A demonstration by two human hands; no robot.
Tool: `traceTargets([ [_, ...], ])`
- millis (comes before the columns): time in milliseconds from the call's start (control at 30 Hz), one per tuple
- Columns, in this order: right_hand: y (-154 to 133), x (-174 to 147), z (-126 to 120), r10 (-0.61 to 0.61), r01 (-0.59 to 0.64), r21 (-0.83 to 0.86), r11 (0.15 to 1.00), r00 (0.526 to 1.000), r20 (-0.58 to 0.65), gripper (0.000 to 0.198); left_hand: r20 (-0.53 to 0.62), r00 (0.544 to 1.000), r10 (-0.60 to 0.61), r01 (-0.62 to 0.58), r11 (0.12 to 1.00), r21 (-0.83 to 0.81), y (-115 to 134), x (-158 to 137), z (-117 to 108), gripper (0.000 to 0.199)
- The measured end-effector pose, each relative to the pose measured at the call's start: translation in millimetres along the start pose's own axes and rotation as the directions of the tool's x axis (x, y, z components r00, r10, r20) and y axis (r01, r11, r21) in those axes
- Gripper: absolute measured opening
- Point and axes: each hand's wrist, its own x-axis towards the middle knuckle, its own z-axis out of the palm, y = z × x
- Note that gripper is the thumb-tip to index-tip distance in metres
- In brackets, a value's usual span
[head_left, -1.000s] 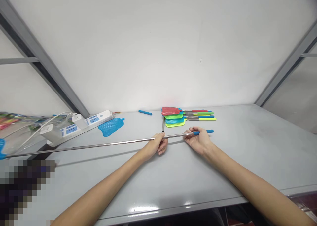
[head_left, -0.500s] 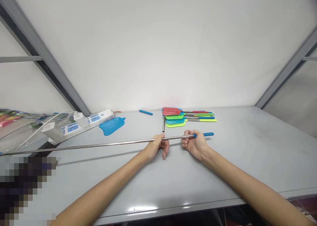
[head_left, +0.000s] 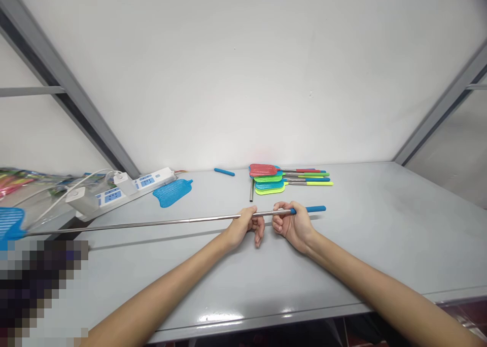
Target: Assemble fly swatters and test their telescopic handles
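A long telescopic fly swatter (head_left: 152,224) stretches across the table, its metal rod extended and its blue head at the left edge of the view. My left hand (head_left: 245,228) pinches the rod between thumb and fingers, left of the handle. Around the front of the blue handle, where it meets the rod, my right hand (head_left: 294,225) is closed. Beyond my hands lies a stack of fly swatters (head_left: 264,171) with red, green, blue and yellow parts. A loose metal tube (head_left: 251,191) sticks out from under the stack.
On the grey table (head_left: 342,266) lie a loose blue swatter head (head_left: 173,193) and a blue handle (head_left: 224,172). A white power strip (head_left: 129,189) with plugged-in adapters stands at the left, beside clear plastic bags (head_left: 23,189). A white wall rises behind.
The swatter has shifted slightly right in the left hand, bringing its blue head into view at the left edge. My right hand, on the handle, is a little closer to the left hand.
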Motion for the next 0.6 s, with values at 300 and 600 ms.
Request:
traceTargets([
  [300,2.5,-1.6,1.3,-0.025,0.025,0.001,1.0,1.0,0.01,0.017,0.004,1.0,0.004,-0.004,0.999,-0.046,-2.2,-1.4,1.2,0.055],
  [600,5.2,-4.9,9.2,-0.027,0.028,-0.016,0.999,0.998,0.052,0.019,0.006,1.0,-0.004,0.004,0.996,-0.086,-1.8,-1.4,6.9,0.054],
])
